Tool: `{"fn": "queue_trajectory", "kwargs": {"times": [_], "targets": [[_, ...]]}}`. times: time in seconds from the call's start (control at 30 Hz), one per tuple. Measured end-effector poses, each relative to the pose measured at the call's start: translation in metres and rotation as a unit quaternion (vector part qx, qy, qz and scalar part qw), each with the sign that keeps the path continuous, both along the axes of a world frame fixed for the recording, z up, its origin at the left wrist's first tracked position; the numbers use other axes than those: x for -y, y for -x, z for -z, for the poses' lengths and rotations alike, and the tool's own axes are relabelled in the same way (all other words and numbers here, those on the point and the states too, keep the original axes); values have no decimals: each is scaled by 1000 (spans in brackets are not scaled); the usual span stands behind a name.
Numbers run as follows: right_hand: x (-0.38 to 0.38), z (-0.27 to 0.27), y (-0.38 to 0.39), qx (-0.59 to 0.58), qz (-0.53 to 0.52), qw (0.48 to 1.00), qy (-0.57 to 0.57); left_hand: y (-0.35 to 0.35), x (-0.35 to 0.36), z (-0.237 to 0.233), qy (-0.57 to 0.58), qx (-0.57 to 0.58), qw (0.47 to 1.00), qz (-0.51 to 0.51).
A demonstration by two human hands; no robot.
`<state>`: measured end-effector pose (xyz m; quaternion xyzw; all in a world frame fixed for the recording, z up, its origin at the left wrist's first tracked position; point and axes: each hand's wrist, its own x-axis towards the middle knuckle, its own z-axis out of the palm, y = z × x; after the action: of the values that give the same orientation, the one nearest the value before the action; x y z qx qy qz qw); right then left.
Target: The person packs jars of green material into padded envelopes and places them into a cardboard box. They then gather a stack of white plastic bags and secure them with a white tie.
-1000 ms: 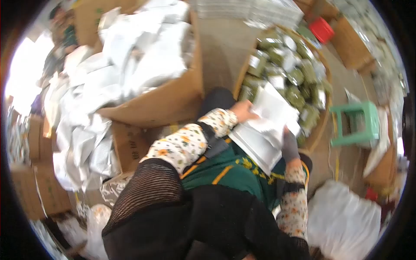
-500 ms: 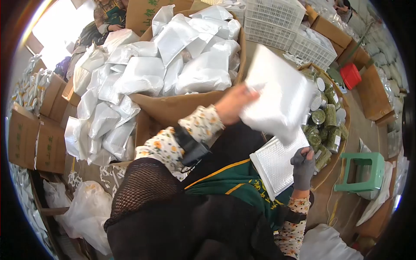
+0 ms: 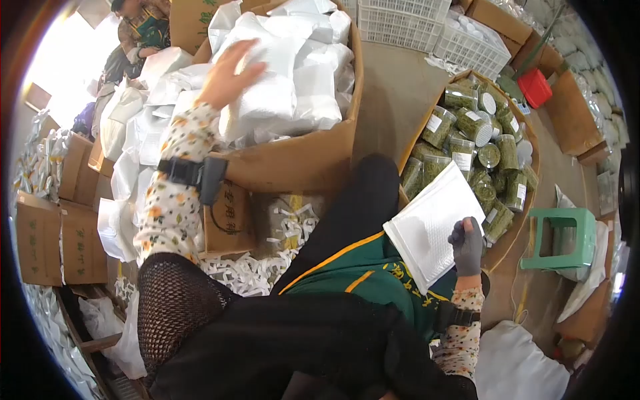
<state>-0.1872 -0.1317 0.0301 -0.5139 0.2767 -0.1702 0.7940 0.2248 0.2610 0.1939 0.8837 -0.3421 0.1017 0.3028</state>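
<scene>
My bare left hand (image 3: pixel 233 75), fingers spread, is over the white packages (image 3: pixel 263 80) heaped in a large cardboard box (image 3: pixel 300 163). It grips nothing, and whether it touches the package under it is hard to tell. My right hand (image 3: pixel 468 247), in a grey glove with bare fingertips, is curled closed at the right edge of a stack of flat white padded bags (image 3: pixel 433 227) lying across my lap. Nothing shows inside its fingers. Beyond the bags, clear jars with green contents (image 3: pixel 473 127) fill another carton.
White crates (image 3: pixel 403 30) stand at the back, with a red container (image 3: pixel 535 88) to their right. A green stool (image 3: pixel 560 240) is at the right. White packages pile left of the box. Paper strips (image 3: pixel 257 267) litter the floor. Another person (image 3: pixel 143 30) sits at upper left.
My left hand has moved left from above my lap to the box and opened; the white package it held is out of it. My right hand remains curled beside the padded bags.
</scene>
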Motion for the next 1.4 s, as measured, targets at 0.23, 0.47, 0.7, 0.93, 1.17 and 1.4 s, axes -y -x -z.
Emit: {"fn": "queue_trajectory", "kwargs": {"times": [0.23, 0.47, 0.7, 0.93, 1.17, 1.4], "targets": [[-2, 0, -7, -31, -50, 996, 65, 13, 18, 20, -312, -56, 948, 35], [27, 35, 14, -99, 60, 993, 22, 2, 21, 44, -214, -46, 975, 41], [55, 31, 16, -46, 38, 992, 107, -44, 2, 61, -236, -54, 965, 102], [155, 56, 81, -344, 174, 716, 582, 93, 111, -11, -88, 160, 973, 142], [231, 45, 15, -553, 92, 689, 459, 245, 240, 123, -189, 81, 830, 518], [242, 38, 0, -610, -78, 639, 462, 267, 262, 181, -297, 64, 760, 575]]}}
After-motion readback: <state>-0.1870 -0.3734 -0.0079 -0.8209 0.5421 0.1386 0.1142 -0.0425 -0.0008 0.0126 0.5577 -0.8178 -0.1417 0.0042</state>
